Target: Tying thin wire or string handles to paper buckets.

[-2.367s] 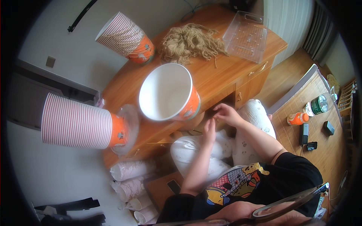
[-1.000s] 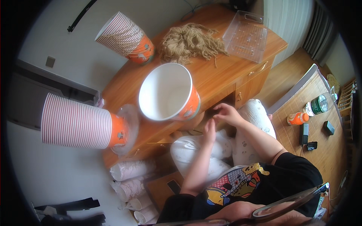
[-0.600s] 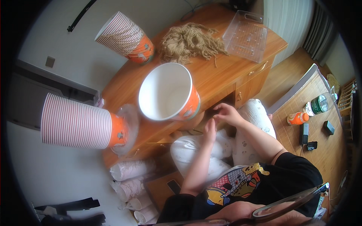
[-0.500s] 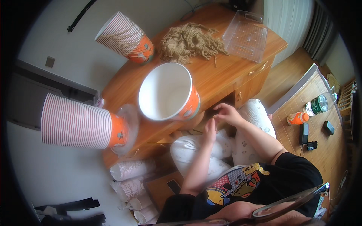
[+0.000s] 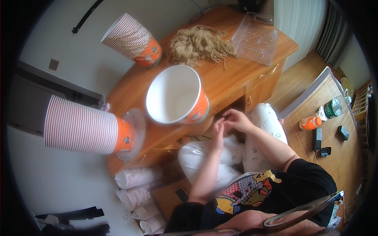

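Observation:
Above my lap and just below the desk edge, my two hands meet at the fingers. My left hand [image 5: 218, 133] points upward with its fingers close together, touching my right hand. My right hand [image 5: 239, 121] comes in from the right, fingers bent and fingertips against the left ones. Anything pinched between them is too small or hidden to make out. Nearest to the hands is a large white paper bucket [image 5: 173, 96] with an orange printed outside, its open mouth facing me. Behind it on the wooden desk [image 5: 224, 84] lies a tangled heap of beige yarn [image 5: 199, 45].
A tall stack of paper buckets [image 5: 82, 126] stands at the left on crumpled clear plastic; another stack [image 5: 134, 41], with string across it, is farther back. A clear plastic tray [image 5: 256, 39] lies far right. Wrapped cup sleeves [image 5: 138, 177] sit below. A low table [image 5: 303, 145] holds bottles.
My fingers have shifted slightly against each other, with the right hand a little farther over the left. The view has moved slightly; the desk things stay put.

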### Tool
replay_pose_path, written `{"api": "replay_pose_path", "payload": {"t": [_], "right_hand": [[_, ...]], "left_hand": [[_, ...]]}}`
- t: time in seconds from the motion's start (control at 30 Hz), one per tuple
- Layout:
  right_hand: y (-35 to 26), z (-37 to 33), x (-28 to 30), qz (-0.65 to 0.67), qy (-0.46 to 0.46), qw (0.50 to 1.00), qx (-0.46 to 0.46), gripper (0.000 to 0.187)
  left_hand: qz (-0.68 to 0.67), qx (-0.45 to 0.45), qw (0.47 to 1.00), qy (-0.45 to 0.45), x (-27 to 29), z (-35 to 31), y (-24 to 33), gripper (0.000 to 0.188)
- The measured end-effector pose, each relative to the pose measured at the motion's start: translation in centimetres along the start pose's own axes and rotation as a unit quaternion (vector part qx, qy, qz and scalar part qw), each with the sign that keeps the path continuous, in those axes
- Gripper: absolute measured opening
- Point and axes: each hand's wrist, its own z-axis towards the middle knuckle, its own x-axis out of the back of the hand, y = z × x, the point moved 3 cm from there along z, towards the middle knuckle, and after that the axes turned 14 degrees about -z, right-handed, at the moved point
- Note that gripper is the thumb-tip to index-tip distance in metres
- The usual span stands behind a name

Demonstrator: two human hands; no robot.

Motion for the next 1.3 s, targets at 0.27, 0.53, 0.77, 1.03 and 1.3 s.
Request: {"api": "replay_pose_path", "payload": {"t": [0.27,0.53,0.77,1.03,1.3], "right_hand": [[-1.0,-0.7,-0.7,-0.018,-0.036,0.998,-0.041,0.033],[-0.3,-0.6,-1.0,-0.072,0.026,0.997,0.033,0.029],[0.5,-0.1,-0.8,0.034,0.062,0.998,0.001,0.024],[-1.0,0.0,-1.5,0.002,0.072,0.997,0.010,0.021],[-1.4,0.0,-1.5,0.016,0.051,0.998,-0.020,0.020]], "left_hand": [[-0.083,0.098,0.992,0.003,0.5,0.1,-0.1,0.038],[-0.033,0.194,0.980,0.039,0.0,-0.4,0.0,0.041],[-0.007,0.173,0.984,0.051,-0.2,-0.5,0.3,0.043],[0.018,0.130,0.990,0.055,1.4,-0.4,-0.9,0.031],[0.024,0.116,0.992,0.036,2.0,-0.3,-0.2,0.025]]}}
